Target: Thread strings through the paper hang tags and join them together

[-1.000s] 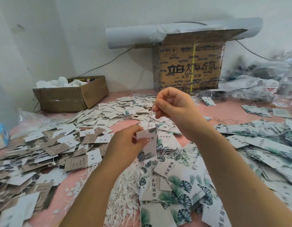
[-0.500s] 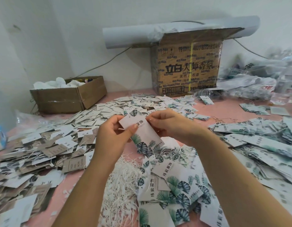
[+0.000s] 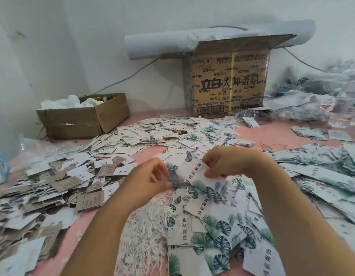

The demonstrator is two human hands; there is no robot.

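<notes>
Many white strings (image 3: 144, 232) are lying nearest me on the table (image 3: 272, 134). Beyond, my right hand (image 3: 226, 164) is pinching a leaf-printed tag (image 3: 194, 172) over the tag heap (image 3: 212, 222). My left hand (image 3: 148, 182) is curling at its blurred end, and I cannot tell whether it is gripping. A carton (image 3: 228, 80) is standing farthest back.

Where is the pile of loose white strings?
In the head view, the white strings lie low at centre on the pink table, left of the leaf-printed tags.
</notes>
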